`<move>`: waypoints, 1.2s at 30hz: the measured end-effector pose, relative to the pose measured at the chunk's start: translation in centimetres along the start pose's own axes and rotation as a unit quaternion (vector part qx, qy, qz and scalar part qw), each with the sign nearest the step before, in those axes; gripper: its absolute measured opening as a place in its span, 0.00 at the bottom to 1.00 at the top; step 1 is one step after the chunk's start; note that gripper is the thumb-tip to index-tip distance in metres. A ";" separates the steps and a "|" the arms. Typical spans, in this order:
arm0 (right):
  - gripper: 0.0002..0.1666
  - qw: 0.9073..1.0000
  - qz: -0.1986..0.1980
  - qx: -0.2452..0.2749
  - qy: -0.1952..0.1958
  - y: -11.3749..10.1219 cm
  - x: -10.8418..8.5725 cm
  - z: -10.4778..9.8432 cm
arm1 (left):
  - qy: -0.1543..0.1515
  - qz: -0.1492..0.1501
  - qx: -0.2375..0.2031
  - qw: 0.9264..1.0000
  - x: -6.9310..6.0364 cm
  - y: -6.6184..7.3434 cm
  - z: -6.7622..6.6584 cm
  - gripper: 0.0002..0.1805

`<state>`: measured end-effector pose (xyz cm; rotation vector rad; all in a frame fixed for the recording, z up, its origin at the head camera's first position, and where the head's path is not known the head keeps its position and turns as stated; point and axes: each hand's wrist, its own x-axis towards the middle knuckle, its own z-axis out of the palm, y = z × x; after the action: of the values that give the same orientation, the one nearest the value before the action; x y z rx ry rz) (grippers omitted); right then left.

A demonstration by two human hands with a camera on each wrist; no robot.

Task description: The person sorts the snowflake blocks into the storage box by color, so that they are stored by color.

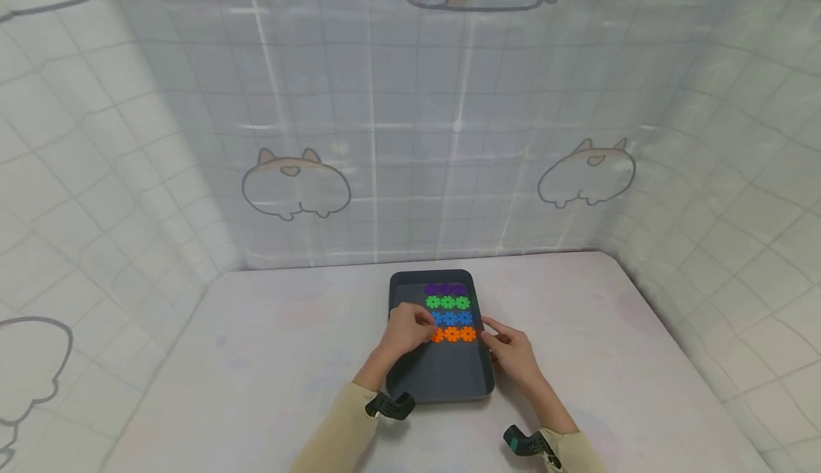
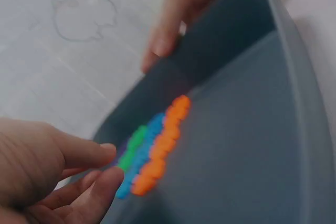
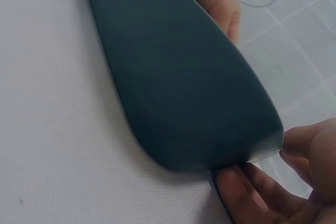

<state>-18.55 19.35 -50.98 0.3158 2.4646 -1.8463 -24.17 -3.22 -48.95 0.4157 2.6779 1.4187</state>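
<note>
A dark grey tray (image 1: pixel 442 377) holds rows of notched plastic discs, three per row where countable: purple discs (image 1: pixel 447 289), green discs (image 1: pixel 447 303), blue discs (image 1: pixel 450 318) and orange discs (image 1: pixel 452 334). My left hand (image 1: pixel 408 329) reaches over the tray's left wall, fingertips by the left ends of the blue and orange rows. In the left wrist view, its thumb and forefinger (image 2: pixel 107 153) come close together, with nothing visible between them. At the tray's right wall, my right hand (image 1: pixel 511 352) grips the edge. In the right wrist view, its fingers (image 3: pixel 239 192) meet the tray's outer side (image 3: pixel 194 77).
The tray stands on a pale table (image 1: pixel 288 359). Behind it rises a light grid-patterned curtain (image 1: pixel 417 138) with cartoon animal drawings, which also runs along both sides. A dark strap (image 1: pixel 391 406) circles the left wrist and another strap (image 1: pixel 529 442) the right.
</note>
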 end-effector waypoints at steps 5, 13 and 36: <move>0.23 1.000 -0.005 -0.013 0.006 -0.1 0.2 -0.2 | -0.005 0.004 -0.053 0.999 -0.9 1.1 -1.6 0.07; 0.20 0.999 -0.015 -0.038 0.034 0.0 0.4 -0.4 | 0.000 -0.006 -0.078 0.997 -2.8 0.6 -4.1 0.07; 0.18 0.923 -0.232 -0.288 0.107 -3.7 0.4 -5.2 | 0.007 -0.070 0.181 0.981 -11.3 -6.8 -19.6 0.10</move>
<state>-19.24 23.37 -46.11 -0.1193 3.3026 -1.1173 -18.61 -25.65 -44.07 0.2338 2.9129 0.9011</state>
